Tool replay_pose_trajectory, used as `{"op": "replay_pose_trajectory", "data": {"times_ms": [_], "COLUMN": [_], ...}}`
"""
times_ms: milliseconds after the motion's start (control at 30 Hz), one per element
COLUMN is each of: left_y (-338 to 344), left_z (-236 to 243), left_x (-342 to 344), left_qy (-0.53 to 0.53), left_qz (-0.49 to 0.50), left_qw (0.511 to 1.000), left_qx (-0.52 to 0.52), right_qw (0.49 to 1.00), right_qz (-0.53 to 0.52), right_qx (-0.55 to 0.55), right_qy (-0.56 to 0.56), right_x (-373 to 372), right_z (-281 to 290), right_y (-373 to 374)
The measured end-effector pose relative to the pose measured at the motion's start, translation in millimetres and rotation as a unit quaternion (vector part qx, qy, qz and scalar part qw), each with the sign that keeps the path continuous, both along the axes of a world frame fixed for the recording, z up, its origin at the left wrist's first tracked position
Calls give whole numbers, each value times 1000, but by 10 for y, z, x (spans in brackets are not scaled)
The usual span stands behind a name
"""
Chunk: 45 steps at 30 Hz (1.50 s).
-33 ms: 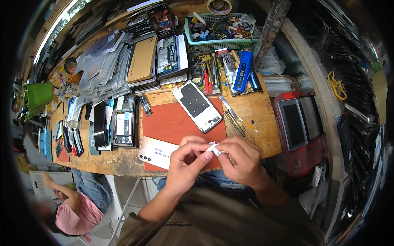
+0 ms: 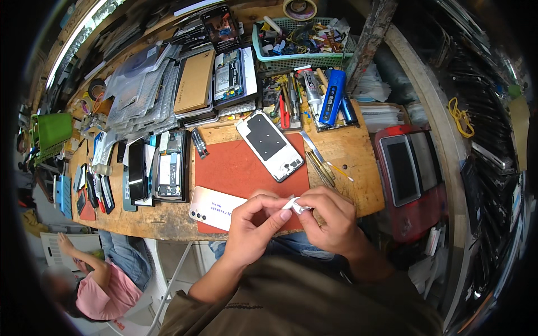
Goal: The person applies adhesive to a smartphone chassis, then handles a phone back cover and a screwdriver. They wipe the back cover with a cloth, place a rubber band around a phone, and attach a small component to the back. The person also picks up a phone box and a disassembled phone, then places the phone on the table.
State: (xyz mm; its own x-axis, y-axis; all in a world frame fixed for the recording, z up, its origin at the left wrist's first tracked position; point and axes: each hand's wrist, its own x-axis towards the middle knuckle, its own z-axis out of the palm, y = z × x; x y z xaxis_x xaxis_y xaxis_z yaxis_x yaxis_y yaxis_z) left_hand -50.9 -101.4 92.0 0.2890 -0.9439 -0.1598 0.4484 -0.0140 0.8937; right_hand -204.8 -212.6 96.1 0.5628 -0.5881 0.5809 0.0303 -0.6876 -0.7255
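Observation:
My left hand (image 2: 263,218) and my right hand (image 2: 322,218) meet over the front edge of the bench, pinching a small crumpled white piece (image 2: 294,206), perhaps paper or tape, between thumbs and forefingers. Under and beyond them lies a red mat (image 2: 218,162). A pale phone back cover with three lenses and blue handwriting (image 2: 216,207) rests on it beside my left hand. Farther back lies an opened white phone housing with a dark panel (image 2: 269,145). A small dark electronic part (image 2: 199,143) is at the mat's back left.
Slim tools (image 2: 322,168) lie right of the mat. Opened phones (image 2: 168,168), bubble-wrap sleeves (image 2: 140,95), a brown box (image 2: 193,84), a mint basket (image 2: 302,42) and blue tools (image 2: 333,95) crowd the bench. A person in pink (image 2: 103,285) is at lower left. A wooden post (image 2: 370,39) stands right.
The white piece between my fingertips has shifted very slightly in shape. Otherwise the scene looks the same.

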Motion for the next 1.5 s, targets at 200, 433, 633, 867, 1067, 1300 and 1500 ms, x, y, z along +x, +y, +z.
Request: {"op": "replay_pose_trajectory", "data": {"times_ms": [200, 433, 633, 867, 1067, 1300, 1500], "left_y": [36, 183, 379, 693, 1002, 972, 500], "left_z": [-6, -76, -102, -98, -22, -71, -269], "left_x": [52, 142, 263, 644, 1165, 2349, 4962], "left_qy": [27, 45, -174, -477, -571, -625, -354], "left_qz": [-40, -2, 67, 174, 70, 235, 543], "left_qw": [999, 998, 973, 842, 801, 740, 755], "left_qx": [-1, -41, -138, -182, -163, -82, 99], "right_qw": [996, 987, 949, 968, 962, 975, 992], "right_qz": [35, 115, 88, 78, 189, 113, -18], "right_qx": [75, 105, 303, 233, 108, 149, 98], "right_qy": [44, 41, -28, 51, 163, 124, 82], "right_x": [-34, 63, 295, 736, 1001, 1019, 723], "right_z": [69, 105, 49, 51, 171, 40, -330], "right_y": [43, 168, 430, 652, 818, 768, 692]}}
